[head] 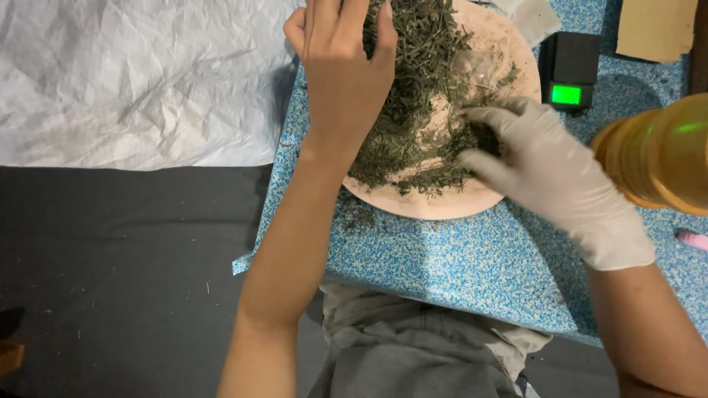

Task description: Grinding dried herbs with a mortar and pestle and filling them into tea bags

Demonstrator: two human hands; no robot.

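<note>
A pale pink plate (pixel 442 203) heaped with dried green herb leaves (pixel 413 96) sits on a blue speckled board (pixel 457 258). My bare left hand (pixel 343 66) lies palm down on the left side of the heap, fingers resting in the leaves. My right hand (pixel 549 166), in a white glove, reaches in from the right, its fingertips pinching a dark clump of the herb at the plate's right side. A thin clear plastic bag (pixel 479 70) seems to lie among the leaves near the gloved fingers.
A small black scale with a lit green display (pixel 568 92) stands beyond the plate. A amber translucent container (pixel 656 151) is at the right edge, a pink object (pixel 693 238) below it. Crumpled white sheet (pixel 133 74) at left, dark floor (pixel 110 280) below, tan paper (pixel 656 29) top right.
</note>
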